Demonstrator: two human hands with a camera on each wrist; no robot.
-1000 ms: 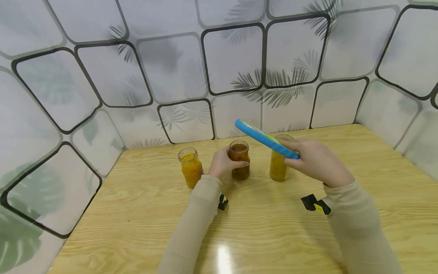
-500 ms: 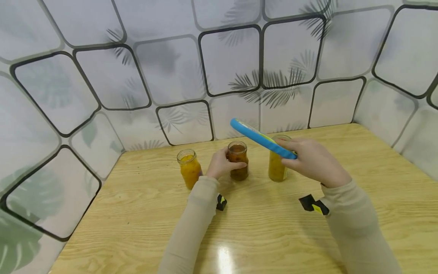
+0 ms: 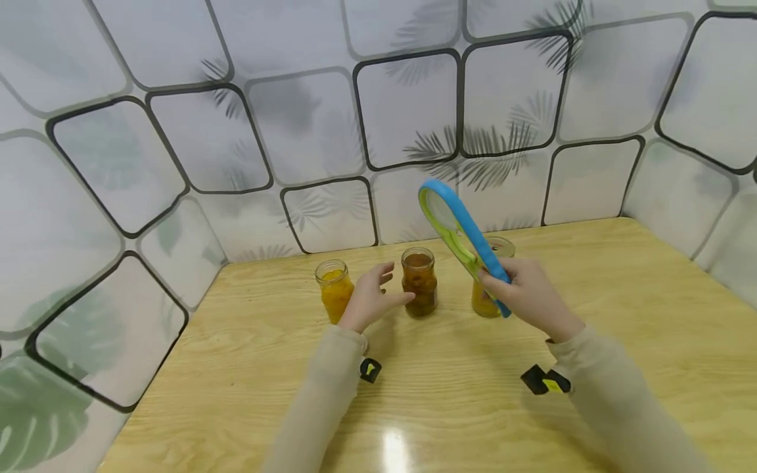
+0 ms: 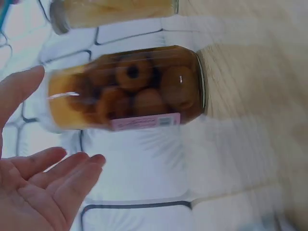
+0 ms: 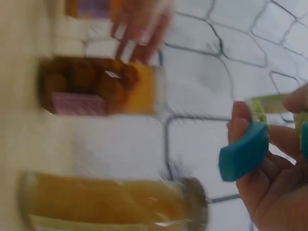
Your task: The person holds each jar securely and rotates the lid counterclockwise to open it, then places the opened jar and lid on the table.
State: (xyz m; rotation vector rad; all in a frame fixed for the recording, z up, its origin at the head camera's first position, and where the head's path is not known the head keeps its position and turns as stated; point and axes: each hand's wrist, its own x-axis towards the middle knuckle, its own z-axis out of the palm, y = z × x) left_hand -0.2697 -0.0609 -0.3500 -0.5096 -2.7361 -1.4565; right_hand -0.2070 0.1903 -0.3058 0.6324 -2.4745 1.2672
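My right hand (image 3: 535,299) grips the handle of a blue and green magnifying glass (image 3: 472,230), raised and tilted in front of the right jar. My left hand (image 3: 368,301) has its fingers spread beside the brown jar (image 3: 420,289) and holds nothing. In the left wrist view a gap shows between that hand and the jar (image 4: 130,89), which contains dark round pieces and bears a pink label (image 4: 144,121). An open jar of orange-yellow food (image 3: 336,292) stands left of the left hand, partly hidden by it. The taller yellow jar (image 3: 485,301) is partly covered by the magnifying glass.
All three jars stand upright in a row toward the back of a light wooden table (image 3: 284,394). Behind them rises a pale wall covering (image 3: 319,125) with dark rounded outlines and leaf prints. Black straps with yellow marks (image 3: 547,381) hang at both wrists.
My left hand has let go of the brown jar and moved slightly left. My right hand has turned the magnifying glass more upright, bringing its green inner side and lens into view.
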